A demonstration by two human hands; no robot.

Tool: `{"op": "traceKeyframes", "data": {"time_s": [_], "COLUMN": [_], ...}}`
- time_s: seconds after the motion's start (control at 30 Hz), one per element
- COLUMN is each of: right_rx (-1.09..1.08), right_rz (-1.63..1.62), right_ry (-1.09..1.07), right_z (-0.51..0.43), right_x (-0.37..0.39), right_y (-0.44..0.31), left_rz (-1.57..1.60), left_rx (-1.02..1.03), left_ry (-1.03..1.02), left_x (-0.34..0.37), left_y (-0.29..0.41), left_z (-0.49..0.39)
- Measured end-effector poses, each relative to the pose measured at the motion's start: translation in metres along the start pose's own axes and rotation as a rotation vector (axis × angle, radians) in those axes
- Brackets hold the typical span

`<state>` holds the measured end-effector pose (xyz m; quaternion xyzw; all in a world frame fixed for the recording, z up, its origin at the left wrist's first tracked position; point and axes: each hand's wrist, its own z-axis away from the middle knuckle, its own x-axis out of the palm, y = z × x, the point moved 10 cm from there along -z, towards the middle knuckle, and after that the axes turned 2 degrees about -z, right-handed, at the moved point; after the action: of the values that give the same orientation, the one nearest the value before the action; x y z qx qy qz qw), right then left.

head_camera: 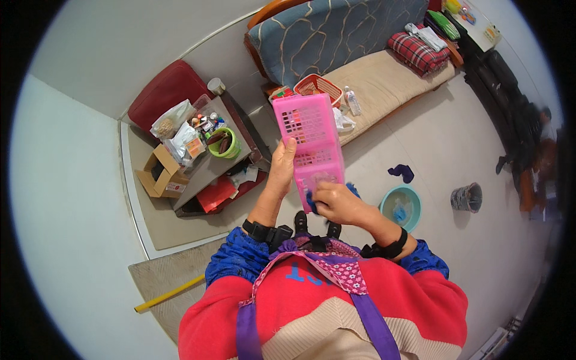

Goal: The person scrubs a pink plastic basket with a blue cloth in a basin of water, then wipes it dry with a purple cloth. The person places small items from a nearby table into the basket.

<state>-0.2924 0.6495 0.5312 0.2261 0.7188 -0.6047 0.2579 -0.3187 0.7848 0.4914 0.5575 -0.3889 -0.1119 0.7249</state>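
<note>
A pink plastic basket (310, 148) with slotted walls is held up in front of my body, its long side pointing away from me. My left hand (285, 164) grips its left edge, thumb laid over the rim. In my right hand (337, 201) is a dark blue cloth (353, 191), pressed against the basket's near end; bits of it show on both sides of the fingers. Below, on the floor to the right, stands a turquoise basin (419, 208) with water and a light blue item (399, 212) in it.
A dark purple cloth (402, 173) lies near the basin, with a waste bin (466, 198) farther right. A cushioned bench (382, 74) bears a red basket (330, 85) and a plastic bottle (353, 101). At left stands a cluttered cabinet (211, 175) with a cardboard box (163, 175) beside it.
</note>
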Motion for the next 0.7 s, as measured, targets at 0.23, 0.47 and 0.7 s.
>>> {"op": "traceKeyframes", "data": {"time_s": [0.23, 0.47, 0.7], "right_rx": [0.028, -0.096, 0.338], "right_rz": [-0.523, 0.358, -0.391], "right_ry": [0.936, 0.716, 0.998], "right_z": [0.027, -0.029, -0.002], "right_x": [-0.132, -0.089, -0.115], "right_y": [0.025, 0.006, 0.103], "left_rz": [-0.299, -0.294, -0.702], "left_rx": [0.032, -0.031, 0.057], "left_ry": [-0.052, -0.183, -0.345], "left_x": [0.002, 0.03, 0.027], "left_y": [0.005, -0.026, -0.009], "left_z": [0.001, 0.021, 0.039]}}
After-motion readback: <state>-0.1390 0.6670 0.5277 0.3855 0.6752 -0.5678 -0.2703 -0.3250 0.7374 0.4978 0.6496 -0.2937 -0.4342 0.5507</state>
